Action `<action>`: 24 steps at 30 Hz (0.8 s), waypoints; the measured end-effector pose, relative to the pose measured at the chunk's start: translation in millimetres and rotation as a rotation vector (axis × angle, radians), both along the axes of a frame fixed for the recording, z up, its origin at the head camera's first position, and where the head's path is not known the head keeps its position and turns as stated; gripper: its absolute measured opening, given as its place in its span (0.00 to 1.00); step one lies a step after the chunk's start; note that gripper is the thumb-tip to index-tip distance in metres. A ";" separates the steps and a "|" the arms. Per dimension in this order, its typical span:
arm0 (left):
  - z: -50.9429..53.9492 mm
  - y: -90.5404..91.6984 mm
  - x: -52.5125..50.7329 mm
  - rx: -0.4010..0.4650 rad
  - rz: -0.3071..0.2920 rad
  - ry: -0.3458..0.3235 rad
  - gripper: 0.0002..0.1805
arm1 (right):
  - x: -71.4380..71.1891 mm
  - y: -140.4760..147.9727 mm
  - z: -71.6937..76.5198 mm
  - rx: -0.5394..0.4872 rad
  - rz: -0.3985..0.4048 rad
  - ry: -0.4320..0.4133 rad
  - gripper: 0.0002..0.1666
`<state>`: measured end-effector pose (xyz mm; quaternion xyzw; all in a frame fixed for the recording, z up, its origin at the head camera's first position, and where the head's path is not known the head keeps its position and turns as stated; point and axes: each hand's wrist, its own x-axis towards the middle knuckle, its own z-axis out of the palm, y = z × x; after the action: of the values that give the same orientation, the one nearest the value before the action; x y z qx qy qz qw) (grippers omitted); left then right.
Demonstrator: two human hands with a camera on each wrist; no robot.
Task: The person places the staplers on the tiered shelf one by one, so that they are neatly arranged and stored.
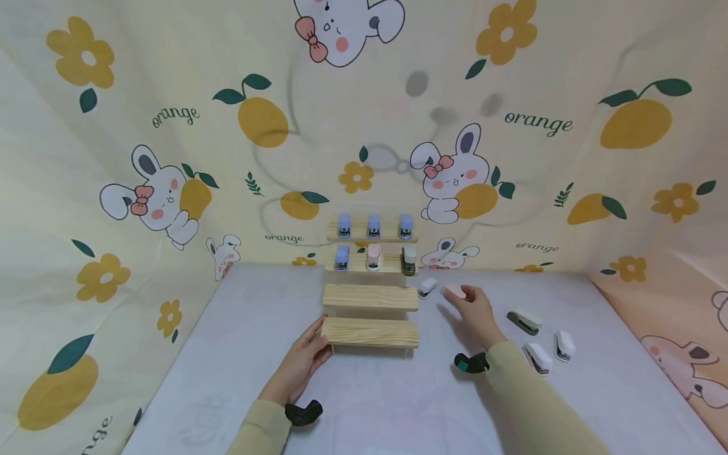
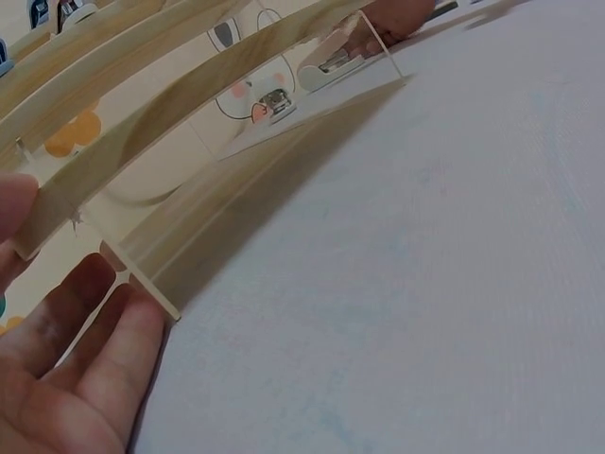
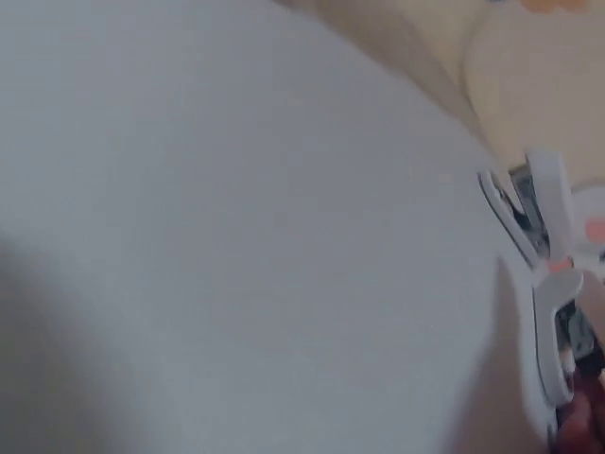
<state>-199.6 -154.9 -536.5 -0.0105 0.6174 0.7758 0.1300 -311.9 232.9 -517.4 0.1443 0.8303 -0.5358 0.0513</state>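
Note:
My left hand (image 1: 300,359) holds the left end of the stepped wooden rack (image 1: 370,332). In the left wrist view its thumb is on the end of the lowest board (image 2: 123,142) and its fingers are by the clear side support. Farther right, my right hand (image 1: 474,313) pinches a pale pink mini stapler (image 1: 454,291) at table level, partly hidden by the fingers. Just left of it lies a white mini stapler (image 1: 428,287). The right wrist view shows the held stapler (image 3: 546,336) at its right edge, below the white stapler (image 3: 548,203).
On the rack's top tier stand three blue staplers (image 1: 373,226). The tier below carries a blue stapler (image 1: 342,258), a pink stapler (image 1: 373,257) and a grey-white one (image 1: 409,260). Several loose staplers, including a dark-based one (image 1: 524,321), lie right of my right forearm. Patterned cloth hangs behind.

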 end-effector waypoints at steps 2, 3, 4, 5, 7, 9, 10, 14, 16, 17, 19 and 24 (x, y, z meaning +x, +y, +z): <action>-0.7 -0.1 -0.4 0.001 -0.003 0.006 0.33 | 0.0 2.4 -2.1 -0.003 0.008 -0.045 0.61; -0.9 -0.3 -0.6 0.001 0.000 0.007 0.33 | 0.0 3.1 -3.0 -0.002 0.012 -0.059 0.61; -1.2 -0.5 -0.7 0.000 0.004 0.006 0.33 | 0.1 3.5 -3.8 -0.003 0.014 -0.063 0.60; -1.4 -0.6 -0.6 -0.001 0.005 0.011 0.33 | 0.5 3.7 -4.7 -0.003 0.019 -0.056 0.60; -1.3 -0.4 -0.1 -0.003 0.010 0.010 0.32 | 2.0 3.7 -6.0 0.000 0.024 -0.045 0.57; -1.5 0.5 0.6 0.000 0.009 0.003 0.32 | 4.3 3.7 -7.1 0.006 0.018 -0.034 0.54; -1.4 0.6 0.9 0.001 0.006 0.003 0.32 | 5.2 3.5 -7.7 0.007 0.015 -0.028 0.53; -2.7 1.1 1.9 0.003 0.001 0.000 0.32 | 7.8 3.6 -9.6 0.014 0.000 -0.024 0.52; -3.6 1.0 2.0 0.002 -0.004 0.005 0.32 | 8.2 4.3 -10.8 0.015 -0.001 -0.022 0.51; -4.0 0.9 1.8 0.004 -0.006 0.006 0.32 | 8.2 4.7 -11.4 0.016 -0.002 -0.019 0.50; -4.2 0.6 1.1 0.011 -0.007 0.007 0.33 | 7.8 5.4 -12.4 0.023 -0.005 -0.013 0.46; -2.3 0.1 0.3 0.015 0.000 0.010 0.33 | 6.7 5.3 -11.0 0.037 -0.010 0.000 0.43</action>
<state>-199.4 -154.8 -538.8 -0.0056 0.6123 0.7803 0.1269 -305.2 238.1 -528.4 0.1495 0.8392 -0.5208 0.0458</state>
